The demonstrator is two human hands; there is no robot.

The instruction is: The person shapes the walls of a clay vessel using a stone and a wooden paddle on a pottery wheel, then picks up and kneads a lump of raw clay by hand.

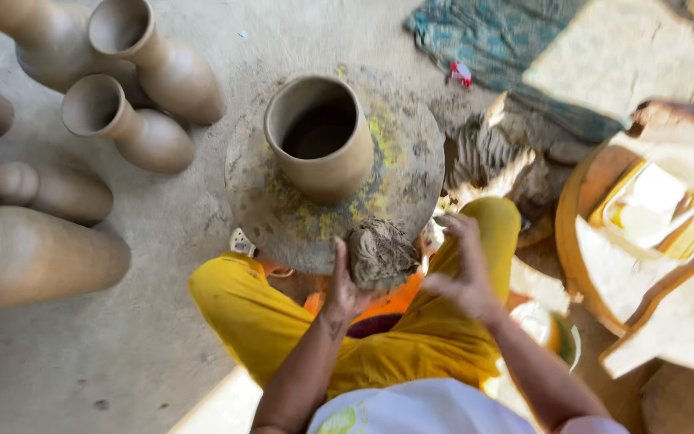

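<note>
A wet clay pot (320,137) with a wide dark mouth stands on a round potter's wheel (399,173) stained yellow. At the wheel's near edge, my left hand (344,288) cups a rough lump of grey clay (379,252) from the left. My right hand (466,261) is just right of the lump, fingers bent and spread, with its fingertips near the lump's right side. Whether it touches the lump is unclear. My knees in yellow cloth (255,309) flank the wheel.
Several finished clay vases (142,120) stand and lie on the dusty floor at the left. A heap of raw clay (483,153) sits right of the wheel. A patterned cloth (496,36), boards and a yellow container (656,213) fill the right side.
</note>
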